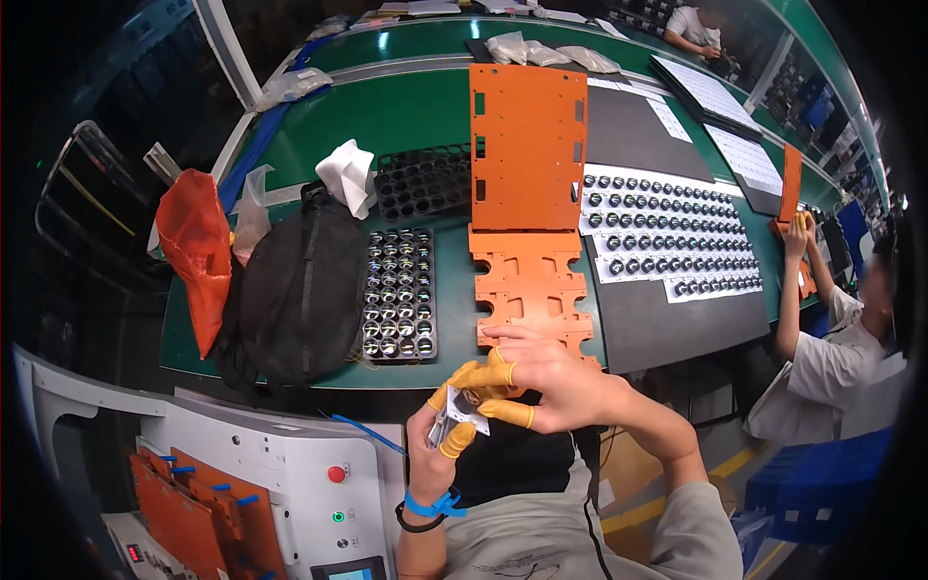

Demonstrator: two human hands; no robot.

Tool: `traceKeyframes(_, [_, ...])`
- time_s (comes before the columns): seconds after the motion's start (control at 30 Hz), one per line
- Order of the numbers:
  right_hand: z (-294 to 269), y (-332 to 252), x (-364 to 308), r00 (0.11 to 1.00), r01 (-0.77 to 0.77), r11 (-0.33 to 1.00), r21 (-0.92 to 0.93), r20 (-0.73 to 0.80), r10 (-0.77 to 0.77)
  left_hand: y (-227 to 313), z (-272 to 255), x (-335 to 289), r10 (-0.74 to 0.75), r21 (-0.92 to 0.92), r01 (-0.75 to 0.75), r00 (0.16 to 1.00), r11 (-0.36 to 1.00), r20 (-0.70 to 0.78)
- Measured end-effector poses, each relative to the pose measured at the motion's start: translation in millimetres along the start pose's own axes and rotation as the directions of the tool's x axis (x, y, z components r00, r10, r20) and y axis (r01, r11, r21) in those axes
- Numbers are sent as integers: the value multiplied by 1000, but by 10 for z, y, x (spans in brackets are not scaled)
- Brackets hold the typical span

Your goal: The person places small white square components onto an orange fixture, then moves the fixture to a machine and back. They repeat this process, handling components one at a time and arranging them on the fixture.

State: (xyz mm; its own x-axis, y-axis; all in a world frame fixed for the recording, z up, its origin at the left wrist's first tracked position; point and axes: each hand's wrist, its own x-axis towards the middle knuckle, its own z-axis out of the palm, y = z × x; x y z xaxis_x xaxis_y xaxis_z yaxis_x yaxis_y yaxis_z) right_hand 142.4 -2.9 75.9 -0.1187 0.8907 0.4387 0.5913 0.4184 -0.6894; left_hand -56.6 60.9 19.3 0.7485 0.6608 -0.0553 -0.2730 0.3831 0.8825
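Close to my body, my left hand (pixel 435 440) pinches a small white square plate (pixel 470 414) between fingers wearing yellow finger cots. My right hand (pixel 551 384), with cots too, closes its thumb and fingertips round a small round piece (pixel 473 396) at the plate's upper side. The fingers partly cover that piece, so its kind cannot be made out. Just beyond my hands lies the orange fixture base (pixel 527 287), its flat orange lid (pixel 530 145) raised behind it. Left of the base, a black tray (pixel 430 309) holds rows of shiny round lenses.
White sheets with rows of black round parts (pixel 667 232) lie on a dark mat (pixel 667 329) at right. Behind the lens tray sits another black tray (pixel 420 184). A black bag (pixel 300 290) is at left, above a machine (pixel 329 435). At right, a co-worker (pixel 841 329) handles another orange fixture.
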Motion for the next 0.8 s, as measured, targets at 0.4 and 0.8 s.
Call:
traceKeyframes(0.4, [37,-40,-29,962,-261,964,57,99,255,89,26,46,127,213,-129,992,969,21])
traceKeyframes(0.8, [97,26,-60,980,-198,975,101,38,195,40,-26,82,127,268,-139,990,953,59])
